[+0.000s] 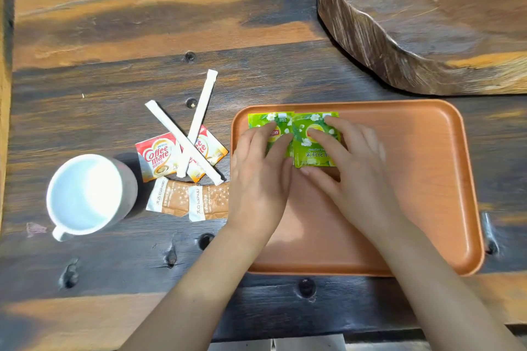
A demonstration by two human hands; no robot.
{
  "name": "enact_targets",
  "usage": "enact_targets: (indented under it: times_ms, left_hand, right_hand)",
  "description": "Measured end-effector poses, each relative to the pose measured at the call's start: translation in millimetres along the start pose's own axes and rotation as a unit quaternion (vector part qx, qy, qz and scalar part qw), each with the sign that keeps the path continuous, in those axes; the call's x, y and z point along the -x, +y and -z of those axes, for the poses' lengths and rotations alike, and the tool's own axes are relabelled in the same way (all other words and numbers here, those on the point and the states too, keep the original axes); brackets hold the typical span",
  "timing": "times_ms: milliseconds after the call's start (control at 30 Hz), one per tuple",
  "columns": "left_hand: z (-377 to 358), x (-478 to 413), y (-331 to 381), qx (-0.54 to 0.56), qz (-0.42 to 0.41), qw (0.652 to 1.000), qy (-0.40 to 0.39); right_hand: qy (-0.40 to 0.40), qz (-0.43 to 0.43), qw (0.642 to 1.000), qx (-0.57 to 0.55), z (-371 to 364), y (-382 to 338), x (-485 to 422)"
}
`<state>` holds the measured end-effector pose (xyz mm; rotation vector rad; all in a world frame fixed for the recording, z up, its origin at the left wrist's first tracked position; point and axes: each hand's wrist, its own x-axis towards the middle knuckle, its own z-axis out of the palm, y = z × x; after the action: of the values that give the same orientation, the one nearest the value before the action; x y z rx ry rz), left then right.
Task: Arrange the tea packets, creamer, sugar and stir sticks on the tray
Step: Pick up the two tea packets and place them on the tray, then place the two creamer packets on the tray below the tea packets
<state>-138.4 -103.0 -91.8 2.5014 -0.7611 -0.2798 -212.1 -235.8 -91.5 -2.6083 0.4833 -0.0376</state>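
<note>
Two green tea packets lie side by side in the far left corner of the orange tray (413, 179). My left hand (258, 177) presses its fingers on the left tea packet (281, 124). My right hand (350, 168) rests its fingers on the right tea packet (313, 151). Left of the tray, on the table, lie two Coffee mate creamer sachets (158, 155), two brown sugar sachets (174, 198) and two white wrapped stir sticks (182, 141) crossed over the creamers.
A white mug (88, 196) stands at the left of the dark wooden table. A thick round wooden slab (433, 23) rises at the far right, just behind the tray. The table's near edge runs below my forearms.
</note>
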Motion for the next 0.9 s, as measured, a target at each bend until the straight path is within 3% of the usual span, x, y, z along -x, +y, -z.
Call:
enact_targets:
  times_ms: [567,767,833,900]
  left_hand:
    - [-2.2,-1.7,1.7,0.012,-0.008,1.0,0.016]
    - [45.3,-14.8,-9.3,-0.004,0.02,0.995,0.096]
    - [78.4,-23.3,-22.1,-0.046,0.059,0.992,0.101]
    - [108.7,-31.8,-40.9,-0.141,0.103,0.983,0.054]
  right_hand:
    - [0.004,-0.002,1.0,-0.005,1.6,-3.4,-8.8]
    - [0.043,0.006,0.998,-0.034,9.6,-18.0,-15.3]
    - [0.06,0.029,0.997,-0.042,9.7,-35.4,-22.0]
    - [0.073,0.058,0.995,-0.03,5.5,-60.3,-31.3]
